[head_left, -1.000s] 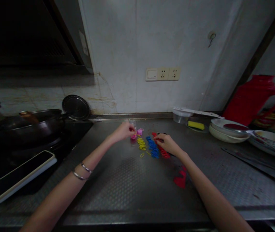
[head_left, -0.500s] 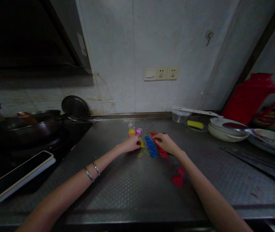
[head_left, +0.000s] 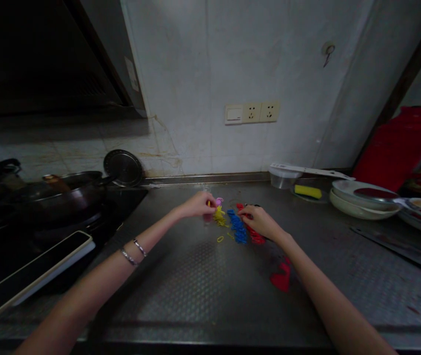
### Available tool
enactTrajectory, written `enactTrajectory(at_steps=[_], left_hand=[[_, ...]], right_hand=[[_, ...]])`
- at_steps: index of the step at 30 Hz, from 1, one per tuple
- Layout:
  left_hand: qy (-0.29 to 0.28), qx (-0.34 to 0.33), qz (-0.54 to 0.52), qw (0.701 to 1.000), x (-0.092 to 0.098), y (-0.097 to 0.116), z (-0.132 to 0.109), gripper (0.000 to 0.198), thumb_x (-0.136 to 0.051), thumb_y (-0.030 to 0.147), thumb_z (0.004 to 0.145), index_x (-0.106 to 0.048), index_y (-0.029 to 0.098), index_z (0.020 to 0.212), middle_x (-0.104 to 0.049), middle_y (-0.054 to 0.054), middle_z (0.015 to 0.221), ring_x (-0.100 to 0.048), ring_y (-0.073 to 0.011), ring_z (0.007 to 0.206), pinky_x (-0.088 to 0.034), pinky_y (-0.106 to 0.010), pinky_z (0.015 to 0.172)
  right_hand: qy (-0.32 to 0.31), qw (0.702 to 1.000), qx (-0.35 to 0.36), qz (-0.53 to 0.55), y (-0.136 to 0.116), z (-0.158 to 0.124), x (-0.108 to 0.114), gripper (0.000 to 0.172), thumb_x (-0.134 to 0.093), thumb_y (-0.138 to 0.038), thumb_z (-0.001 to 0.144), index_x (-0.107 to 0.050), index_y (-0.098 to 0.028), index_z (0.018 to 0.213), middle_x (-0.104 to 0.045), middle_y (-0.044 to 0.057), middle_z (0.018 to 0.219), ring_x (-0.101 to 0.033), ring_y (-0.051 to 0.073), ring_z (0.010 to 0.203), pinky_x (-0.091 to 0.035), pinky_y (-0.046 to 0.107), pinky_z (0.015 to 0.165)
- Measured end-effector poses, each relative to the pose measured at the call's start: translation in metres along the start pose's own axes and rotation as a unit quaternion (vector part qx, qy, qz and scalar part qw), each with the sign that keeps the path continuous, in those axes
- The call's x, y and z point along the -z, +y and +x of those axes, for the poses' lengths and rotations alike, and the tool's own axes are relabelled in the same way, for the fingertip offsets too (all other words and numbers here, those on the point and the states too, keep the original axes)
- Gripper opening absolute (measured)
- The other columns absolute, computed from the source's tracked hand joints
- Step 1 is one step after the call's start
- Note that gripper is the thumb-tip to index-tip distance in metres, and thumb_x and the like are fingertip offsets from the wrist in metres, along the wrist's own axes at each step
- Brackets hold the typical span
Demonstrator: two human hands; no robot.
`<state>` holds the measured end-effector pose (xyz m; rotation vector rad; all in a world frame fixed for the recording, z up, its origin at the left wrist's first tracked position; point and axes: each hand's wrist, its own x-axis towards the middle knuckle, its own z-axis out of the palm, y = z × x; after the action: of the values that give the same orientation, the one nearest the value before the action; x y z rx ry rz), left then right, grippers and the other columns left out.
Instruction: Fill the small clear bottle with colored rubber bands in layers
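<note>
My left hand [head_left: 199, 204] is closed in a pinch, with a bit of yellow rubber band [head_left: 209, 203] showing at its fingertips. Just below lies a pile of yellow rubber bands [head_left: 219, 217], with a single loose loop in front. A pink bundle [head_left: 218, 201] sits behind the pile, and a small clear container [head_left: 206, 189] is mostly hidden by my left hand. My right hand [head_left: 257, 220] rests over a row of red rubber bands [head_left: 256, 237], its fingers pinched together; what they grip is hidden. Alongside runs a row of blue rubber bands [head_left: 237, 228].
A red heart-shaped piece [head_left: 281, 280] lies near my right forearm. Stacked bowls [head_left: 362, 204], a yellow sponge [head_left: 308, 191], a clear tub [head_left: 281, 178], a knife [head_left: 388, 245] and a red thermos [head_left: 395, 148] stand right. A phone [head_left: 40, 268] and a pan [head_left: 73, 195] are left.
My left hand has lifted off the yellow pile and moved back, with yellow rubber band now showing in its fingertips. My right hand stays at the red row. The view has shifted slightly.
</note>
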<state>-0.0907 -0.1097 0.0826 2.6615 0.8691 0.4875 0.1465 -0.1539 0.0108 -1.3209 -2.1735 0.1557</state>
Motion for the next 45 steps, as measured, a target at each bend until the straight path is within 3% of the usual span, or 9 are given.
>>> enactTrajectory(at_steps=[7,14,23,37,45], left_hand=[[-0.006,0.043,0.018,0.999,0.070,-0.023,0.021,0.021,-0.057,0.022,0.066,-0.068,0.009,0.078,-0.063,-0.003,0.067,-0.049,-0.0087,0.058,-0.034,-0.019,0.055],[-0.046,0.075,0.078,0.993,0.104,-0.033,0.043,0.019,-0.057,0.016,0.061,-0.070,0.009,0.073,-0.064,-0.003,0.062,-0.048,-0.0088,0.055,-0.034,-0.021,0.056],[-0.080,0.071,0.077,0.991,0.102,-0.035,0.066,0.016,-0.060,0.015,0.058,-0.070,0.010,0.070,-0.065,-0.002,0.061,-0.049,-0.0082,0.053,-0.034,-0.020,0.056],[-0.124,0.079,0.104,0.984,0.093,-0.029,0.067,0.015,-0.061,0.017,0.058,-0.070,0.012,0.070,-0.065,-0.002,0.060,-0.050,-0.0086,0.054,-0.034,-0.020,0.056],[-0.117,0.076,0.097,0.985,0.089,-0.034,0.069,0.012,-0.062,0.015,0.056,-0.069,0.012,0.065,-0.064,-0.001,0.058,-0.048,-0.0075,0.050,-0.032,-0.020,0.052]], right_hand=[[-0.005,1.000,-0.006,0.014,0.002,0.001,-0.002,0.023,-0.047,-0.020,0.077,-0.066,-0.020,0.091,-0.066,0.005,0.092,-0.059,0.017,0.085,-0.044,0.028,0.077],[-0.007,1.000,0.000,0.021,0.002,0.002,-0.002,0.022,-0.048,-0.018,0.077,-0.067,-0.021,0.088,-0.067,0.005,0.092,-0.060,0.017,0.084,-0.044,0.028,0.080],[-0.013,1.000,0.005,0.008,0.003,0.002,-0.002,0.023,-0.047,-0.019,0.078,-0.066,-0.021,0.090,-0.067,0.004,0.092,-0.060,0.017,0.084,-0.044,0.028,0.078],[-0.010,1.000,-0.006,0.015,0.002,0.002,-0.002,0.022,-0.049,-0.019,0.077,-0.067,-0.021,0.090,-0.066,0.005,0.093,-0.060,0.018,0.085,-0.044,0.028,0.079],[-0.009,1.000,0.001,0.012,0.001,0.001,-0.002,0.023,-0.048,-0.019,0.077,-0.067,-0.021,0.090,-0.067,0.005,0.091,-0.060,0.018,0.084,-0.044,0.028,0.078]])
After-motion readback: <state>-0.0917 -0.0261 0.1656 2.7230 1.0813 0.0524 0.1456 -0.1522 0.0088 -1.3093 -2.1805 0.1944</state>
